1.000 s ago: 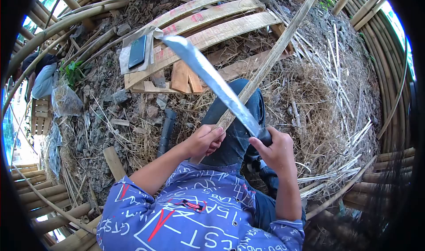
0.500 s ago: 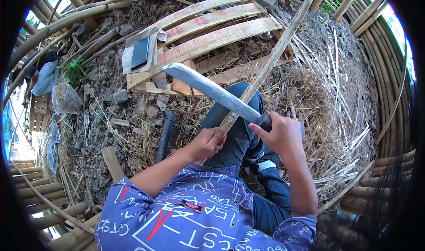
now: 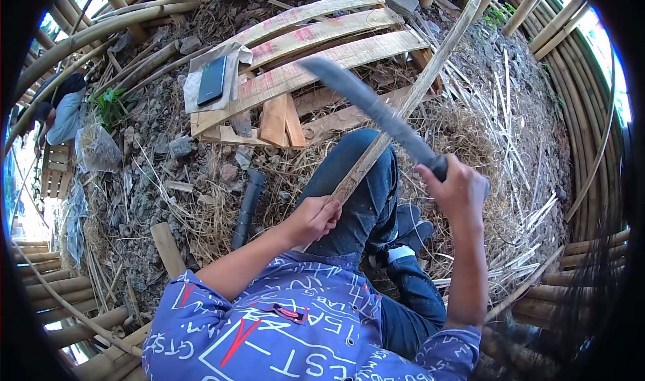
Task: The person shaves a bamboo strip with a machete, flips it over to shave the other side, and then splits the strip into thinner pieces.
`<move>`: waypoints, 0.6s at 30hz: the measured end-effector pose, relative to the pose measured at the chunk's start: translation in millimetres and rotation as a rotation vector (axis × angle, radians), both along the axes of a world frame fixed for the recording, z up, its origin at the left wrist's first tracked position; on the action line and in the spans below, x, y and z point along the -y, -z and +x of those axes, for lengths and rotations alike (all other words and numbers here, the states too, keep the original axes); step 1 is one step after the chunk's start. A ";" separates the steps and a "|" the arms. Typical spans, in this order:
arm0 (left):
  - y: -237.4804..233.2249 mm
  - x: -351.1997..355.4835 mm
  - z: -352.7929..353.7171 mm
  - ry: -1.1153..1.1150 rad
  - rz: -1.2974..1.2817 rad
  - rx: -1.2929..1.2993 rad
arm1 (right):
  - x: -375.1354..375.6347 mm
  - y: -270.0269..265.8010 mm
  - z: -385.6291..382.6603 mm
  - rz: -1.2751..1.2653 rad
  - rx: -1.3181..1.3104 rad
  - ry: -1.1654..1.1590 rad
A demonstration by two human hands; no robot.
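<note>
A long split bamboo strip (image 3: 420,89) runs from my lap up past the wooden slats. My left hand (image 3: 313,218) is wrapped round its near end, over my thigh. In my right hand (image 3: 455,185) is the dark handle of a machete (image 3: 376,109), fingers closed round it. The broad blade points up and to the left, crossing over the strip in this view, and is slightly smeared by motion. Below the blade, the strip passes over my bent knee (image 3: 366,159). On the ground left of my knee lies a dark sheath-like tube (image 3: 248,208).
A slatted wooden pallet (image 3: 336,59) lies ahead, with a phone (image 3: 212,81) on paper at its left end. Straw and shavings (image 3: 463,132) cover the ground to the right. Bamboo poles (image 3: 584,106) wall the sides. Another person (image 3: 66,116) is at the far left.
My right hand has moved up and to the right, lifting the machete away from the strip's near part. The left hand keeps its hold, almost unmoved.
</note>
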State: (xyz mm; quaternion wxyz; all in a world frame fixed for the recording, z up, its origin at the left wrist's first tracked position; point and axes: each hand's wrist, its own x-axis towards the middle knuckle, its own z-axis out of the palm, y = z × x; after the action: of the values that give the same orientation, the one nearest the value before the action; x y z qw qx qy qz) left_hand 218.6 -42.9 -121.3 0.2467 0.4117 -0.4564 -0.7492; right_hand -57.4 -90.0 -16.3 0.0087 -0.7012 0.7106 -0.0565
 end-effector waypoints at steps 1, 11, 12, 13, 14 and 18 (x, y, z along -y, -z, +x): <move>0.0 -0.2 0.1 -0.001 0.001 0.001 | 3.1 -0.5 -8.0 -0.001 -0.001 0.004; -6.9 2.9 0.3 0.062 0.016 0.010 | -6.7 -10.1 -28.9 -0.081 -0.014 0.148; -8.9 3.2 1.2 0.052 0.009 0.022 | -9.4 -6.1 -32.3 -0.082 0.005 0.147; -10.7 3.5 0.4 0.069 0.009 0.015 | -13.9 -5.5 -33.5 -0.090 0.016 0.132; -12.4 3.3 -0.3 0.085 0.009 0.008 | -20.3 -6.0 -34.2 -0.110 0.022 0.146; -15.0 -1.0 -2.3 0.089 0.055 -0.089 | -54.7 7.1 -57.5 -0.155 0.068 0.198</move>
State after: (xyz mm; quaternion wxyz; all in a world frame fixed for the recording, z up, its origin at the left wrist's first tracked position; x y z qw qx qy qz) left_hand 216.3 -41.9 -106.3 0.2216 0.3640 -0.4420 -0.7893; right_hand -114.9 -35.2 -23.5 -0.0270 -0.6238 0.7693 -0.1354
